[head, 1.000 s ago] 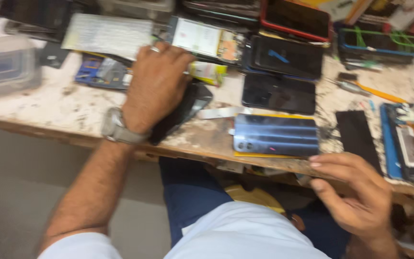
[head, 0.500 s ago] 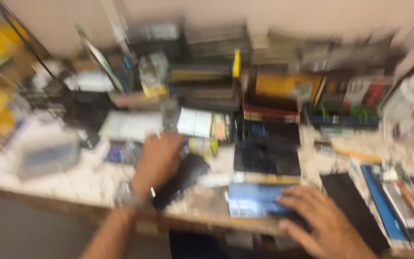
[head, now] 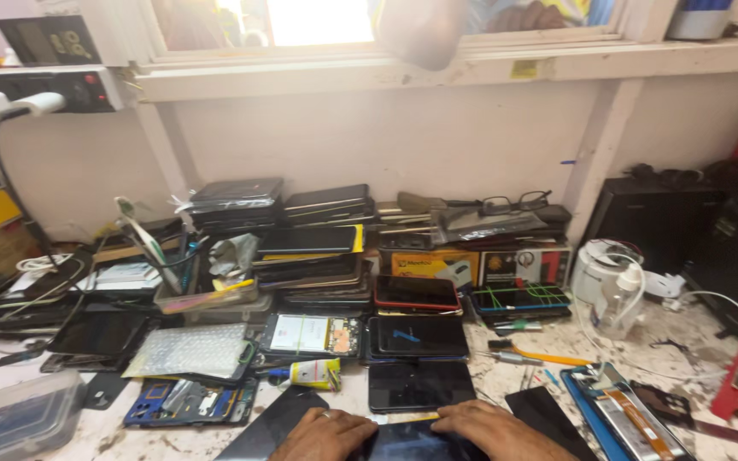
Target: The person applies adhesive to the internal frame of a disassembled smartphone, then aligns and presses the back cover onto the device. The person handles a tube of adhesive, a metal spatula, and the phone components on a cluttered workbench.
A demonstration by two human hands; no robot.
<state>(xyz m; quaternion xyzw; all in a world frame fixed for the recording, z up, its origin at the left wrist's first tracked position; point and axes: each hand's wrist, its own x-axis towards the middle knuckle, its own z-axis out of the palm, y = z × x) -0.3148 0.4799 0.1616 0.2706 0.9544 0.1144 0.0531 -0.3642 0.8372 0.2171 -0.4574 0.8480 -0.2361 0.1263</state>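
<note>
Your view has tipped up since a second ago: the desk edge and your lap are gone from frame, and now the back wall, window ledge and stacked phones fill it, with your hands pushed to the bottom edge. Your left hand (head: 322,435), ring on one finger, has come off the dark curved cover it rested on further left and now lies on the dark blue glossy flat phone panel (head: 416,442); your right hand (head: 493,431) has come up from below the desk edge to the same panel. So both hands are now on one piece, which reads as you settling onto it to work. Fingers of both hands are laid flat and slightly spread on the panel, not clamped around it; whether the thumbs grip beneath, cannot tell, the frame cuts them off. The panel sits bottom centre on the stained white desk (head: 685,350), just below a black phone with dark screen (head: 420,386) and beside a black flat sheet (head: 271,423) at lower left. Its long axis appears to run left-right across the frame, face up; which end is the top, cannot tell.
</note>
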